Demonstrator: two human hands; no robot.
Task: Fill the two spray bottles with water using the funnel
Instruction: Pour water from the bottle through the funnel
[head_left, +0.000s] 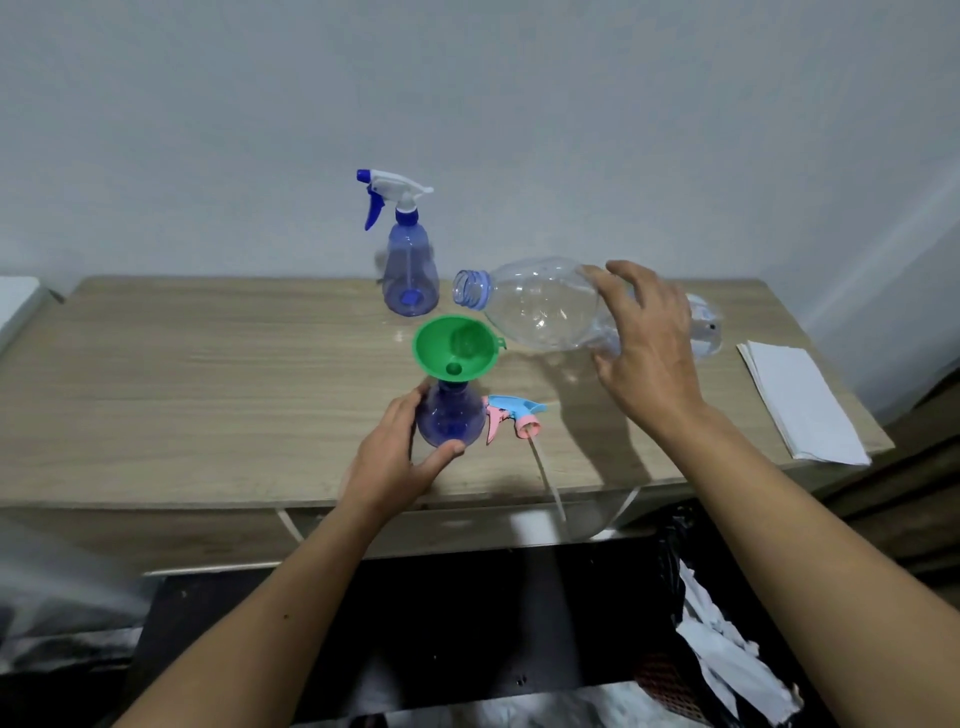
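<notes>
Wood-grain desk stretched below me, where my left hand wrapped the open blue spray bottle bearing the green funnel, a pink-and-blue trigger head lay just beside it, my right hand clasped the tipped clear plastic bottle, and the capped spray bottle stood farthest.

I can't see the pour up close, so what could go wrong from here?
1. The green funnel sits tilted in the near spray bottle, steadied only at the bottle by the left hand; it could tip.
2. The clear plastic bottle, held sideways in the right hand, has its mouth beside the funnel rim, so water might miss onto the wooden table.
3. The pink and blue sprayer head lies close by and could get knocked.
</notes>
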